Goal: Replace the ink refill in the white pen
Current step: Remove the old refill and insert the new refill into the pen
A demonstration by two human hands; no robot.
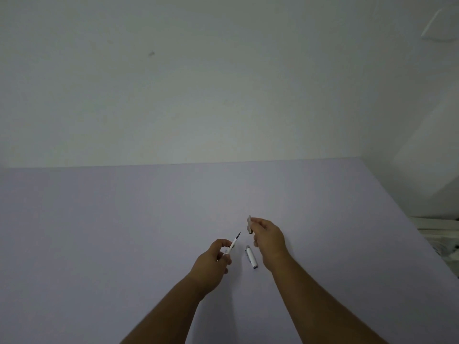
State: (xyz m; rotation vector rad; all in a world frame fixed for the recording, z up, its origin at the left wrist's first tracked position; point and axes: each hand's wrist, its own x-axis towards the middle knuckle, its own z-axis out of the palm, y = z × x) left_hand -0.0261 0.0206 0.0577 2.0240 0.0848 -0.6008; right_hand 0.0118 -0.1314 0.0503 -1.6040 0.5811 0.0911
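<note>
My left hand (215,259) pinches a thin white ink refill (234,242) with a dark tip that points up and to the right. My right hand (268,238) holds a short grey-white pen piece (249,224) upright between thumb and fingers; its lower end is dark. Between the two hands a white pen part with silver ends (251,257) lies on the pale lilac table (124,232). The refill tip and the held piece are a short gap apart.
A plain white wall (198,83) rises behind the table's far edge. The table's right edge runs diagonally, with white fabric or clutter (442,234) beyond it. A white fixture (439,26) sits high on the right.
</note>
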